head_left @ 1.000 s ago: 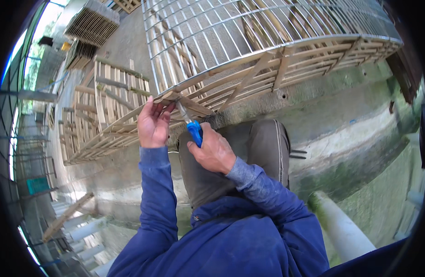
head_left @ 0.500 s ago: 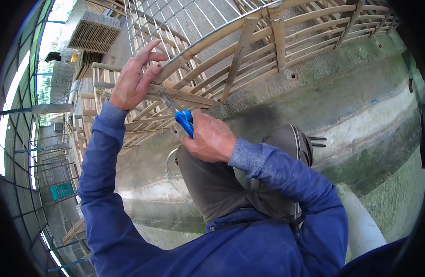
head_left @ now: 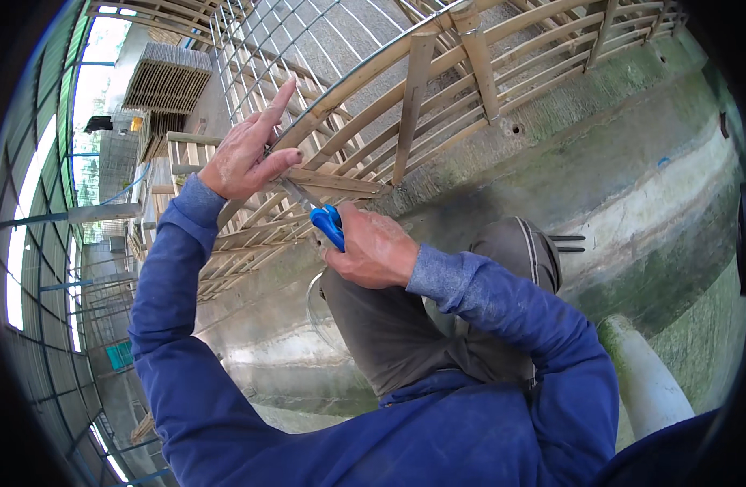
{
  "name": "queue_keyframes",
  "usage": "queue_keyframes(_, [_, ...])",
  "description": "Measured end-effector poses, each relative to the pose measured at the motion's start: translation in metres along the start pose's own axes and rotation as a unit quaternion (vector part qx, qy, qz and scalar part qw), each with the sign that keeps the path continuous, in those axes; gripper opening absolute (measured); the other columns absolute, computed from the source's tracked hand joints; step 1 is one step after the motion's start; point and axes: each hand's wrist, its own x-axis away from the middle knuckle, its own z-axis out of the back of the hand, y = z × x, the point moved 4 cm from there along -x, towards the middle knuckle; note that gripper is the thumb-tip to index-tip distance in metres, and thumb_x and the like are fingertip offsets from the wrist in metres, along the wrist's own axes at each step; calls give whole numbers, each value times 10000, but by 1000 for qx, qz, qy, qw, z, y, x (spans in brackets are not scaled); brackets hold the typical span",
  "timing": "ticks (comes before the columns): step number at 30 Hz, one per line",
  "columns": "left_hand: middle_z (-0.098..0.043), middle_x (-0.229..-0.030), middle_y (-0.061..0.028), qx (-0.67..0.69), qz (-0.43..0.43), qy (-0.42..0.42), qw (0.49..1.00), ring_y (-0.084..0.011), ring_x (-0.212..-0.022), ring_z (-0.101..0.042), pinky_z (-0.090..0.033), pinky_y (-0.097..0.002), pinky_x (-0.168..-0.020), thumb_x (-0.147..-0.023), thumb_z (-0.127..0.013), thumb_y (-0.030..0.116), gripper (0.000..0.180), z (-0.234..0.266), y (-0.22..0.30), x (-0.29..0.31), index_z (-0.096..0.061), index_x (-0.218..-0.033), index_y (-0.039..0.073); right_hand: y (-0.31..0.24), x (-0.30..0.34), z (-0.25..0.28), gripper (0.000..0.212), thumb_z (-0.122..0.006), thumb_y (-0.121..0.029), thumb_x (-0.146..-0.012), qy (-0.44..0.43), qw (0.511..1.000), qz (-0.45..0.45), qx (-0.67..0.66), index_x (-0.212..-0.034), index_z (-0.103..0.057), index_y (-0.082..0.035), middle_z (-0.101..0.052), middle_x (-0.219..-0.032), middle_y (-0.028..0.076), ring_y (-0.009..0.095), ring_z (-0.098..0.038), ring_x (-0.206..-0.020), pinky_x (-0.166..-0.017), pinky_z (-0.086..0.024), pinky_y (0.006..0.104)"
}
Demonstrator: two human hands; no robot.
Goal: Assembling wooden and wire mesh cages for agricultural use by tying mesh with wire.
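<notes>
My right hand is closed around a blue-handled hand tool with narrow metal jaws, which looks like pliers or scissors. The jaws point up and left at a joint of the slatted wooden frame, just below my left hand. My left hand is at the corner of this frame, with index finger and thumb stretched out and apart. Its other fingers are partly hidden. Alongside it, a metal wire mesh meets the frame's wooden rail. Whether the tool's tips touch anything is too small to tell.
A concrete ledge runs along the frame's right side, close to my bent knees. Slatted panels are stacked at the far left. A pale pipe stands at lower right, and a metal-framed mesh wall lines the left.
My left hand has straightened its index finger and turned slightly, its thumb now pointing right. The tool and my right hand have shifted slightly down and right in view. The whole view has also moved a little.
</notes>
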Motion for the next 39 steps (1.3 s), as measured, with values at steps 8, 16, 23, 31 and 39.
queue_keyframes(8, [-627, -876, -190, 16, 22, 69, 997, -300, -733, -570, -447, -388, -741, -953, -508, 339, 706, -14, 2, -8, -169, -1479, 13, 6, 1, 0, 426, -620, -276, -816, 19, 1000, 4, -13, -976, -440, 75, -591, -788, 292, 461, -597, -801, -711, -457, 496])
queue_keyframes(16, [-557, -626, -35, 131, 28, 123, 983, -109, -542, -575, -448, -273, -546, -921, -524, 117, 505, -12, -15, 5, -362, -1399, 92, 0, -2, -13, 404, -628, -280, -818, 41, 999, 6, 34, -1034, -456, 15, -592, -806, 258, 452, -586, -813, -717, -448, 496])
queue_keyframes(23, [-531, -551, -74, 51, -35, 132, 989, -334, -821, -560, -398, -427, -832, -923, -555, 347, 384, -15, -18, -1, -432, -1189, 100, -1, -3, -2, 481, -679, -281, -804, 75, 995, 13, 57, -1136, -496, 15, -555, -767, 179, 360, -556, -694, -690, -458, 426])
queue_keyframes(31, [-545, -573, -113, -7, -125, 73, 989, -377, -671, -557, -382, -417, -833, -948, -491, 342, 348, -11, -17, 4, -405, -1169, 87, -5, -9, -7, 465, -660, -290, -808, 43, 997, 4, 67, -1116, -474, 5, -578, -766, 232, 432, -581, -743, -675, -460, 471])
queue_keyframes(39, [-595, -658, -171, 13, -95, 98, 991, -394, -725, -566, -399, -456, -797, -934, -496, 339, 315, -6, -12, 7, -463, -1126, 90, -11, -1, -15, 345, -625, -263, -848, 76, 995, 2, 58, -1022, -486, 0, -545, -718, 218, 423, -561, -695, -642, -433, 467])
